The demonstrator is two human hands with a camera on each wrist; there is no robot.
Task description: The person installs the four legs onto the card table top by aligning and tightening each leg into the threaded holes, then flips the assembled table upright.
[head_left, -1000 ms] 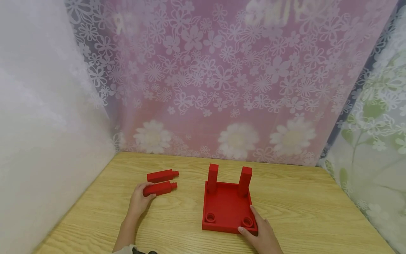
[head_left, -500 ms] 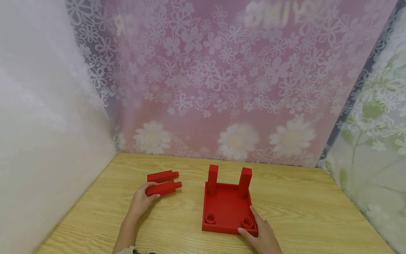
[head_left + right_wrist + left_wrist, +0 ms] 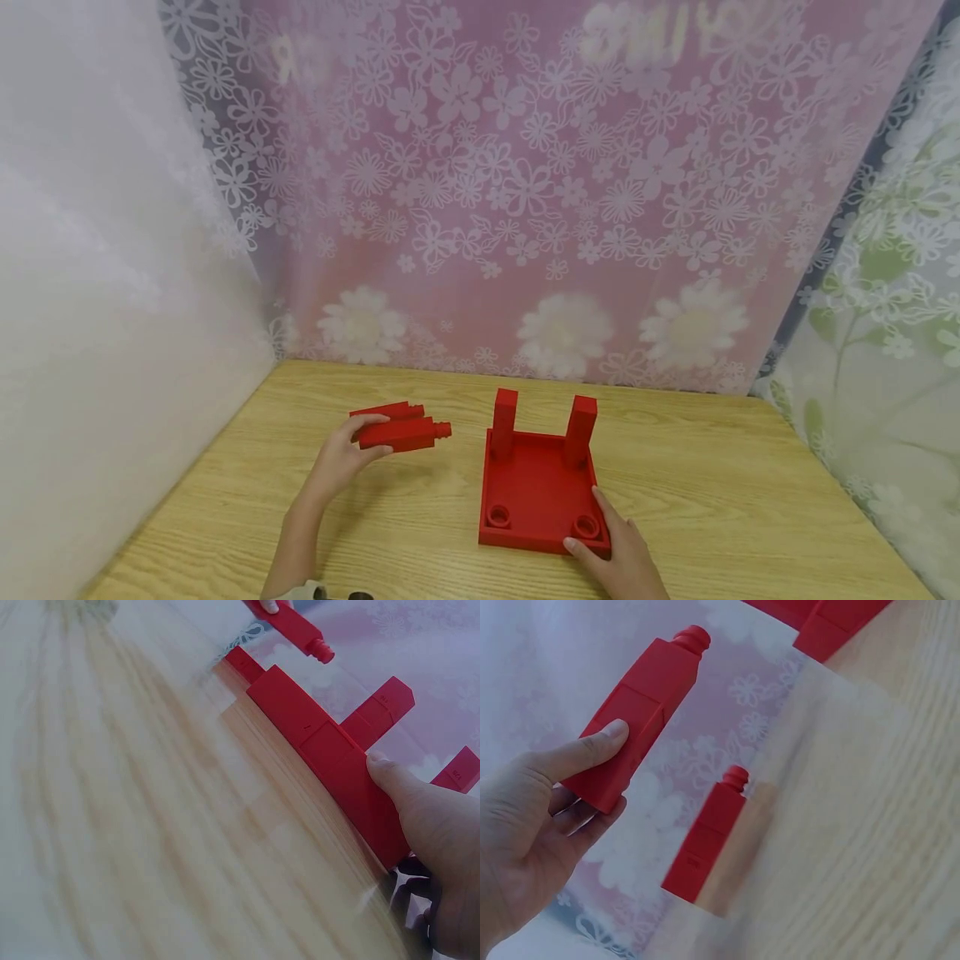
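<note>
My left hand pinches a red toy-table leg, square in section with a threaded peg at its right end, above the table. In the left wrist view the thumb lies along the leg's side and the fingers curl beneath. A matching leg lies on the table just behind it. To the right rests a red square tabletop, underside up. Two legs, a left one and a right one, stand upright at its far corners. Round sockets show at the near corners. My right hand grips the near right corner.
The wood-grain table spreads under everything. A pink flowered curtain hangs along its back edge. White sheeting closes the left side, and a leafy print curtain the right.
My left hand has raised the near leg off the table and moved it right and slightly away, so it now partly covers the other leg. My right hand and the tabletop stay in place.
</note>
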